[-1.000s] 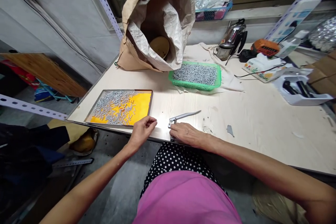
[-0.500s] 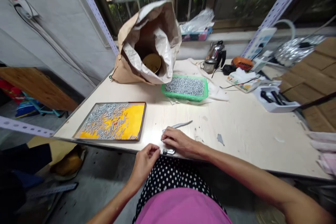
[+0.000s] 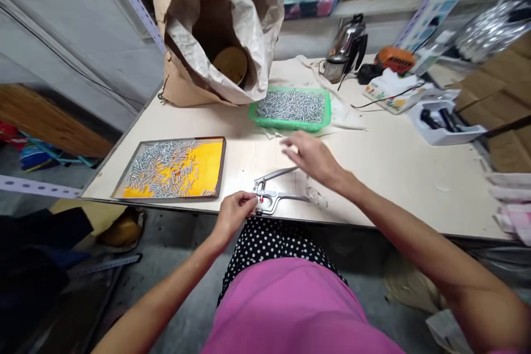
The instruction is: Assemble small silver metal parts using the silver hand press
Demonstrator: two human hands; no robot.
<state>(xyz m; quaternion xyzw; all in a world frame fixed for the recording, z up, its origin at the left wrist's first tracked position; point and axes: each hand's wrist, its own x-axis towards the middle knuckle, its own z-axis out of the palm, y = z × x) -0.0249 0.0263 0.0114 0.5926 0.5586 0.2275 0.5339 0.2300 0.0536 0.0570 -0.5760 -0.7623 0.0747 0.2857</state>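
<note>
A metal hand press tool (image 3: 277, 188) lies at the table's near edge with its upper lever raised. My left hand (image 3: 233, 214) is pinched at the tool's jaw end, fingers closed on something small that I cannot make out. My right hand (image 3: 313, 158) hovers above the table beyond the tool, fingers spread and a little blurred, holding nothing. It lies between the tool and the green basket (image 3: 291, 109), which is full of small silver metal pieces. To the left a flat yellow tray (image 3: 211, 163) holds several more of the same pieces.
A large open paper sack (image 3: 215, 27) with a bowl inside stands at the back. A kettle (image 3: 345, 47), an orange device (image 3: 395, 58), cables and a white holder (image 3: 446, 124) sit at the back right. Cardboard boxes (image 3: 504, 94) are at the far right.
My right hand has left the tool and risen forward toward the green basket. My left hand has moved onto the tool's jaw end. The tool's lever now stands open.
</note>
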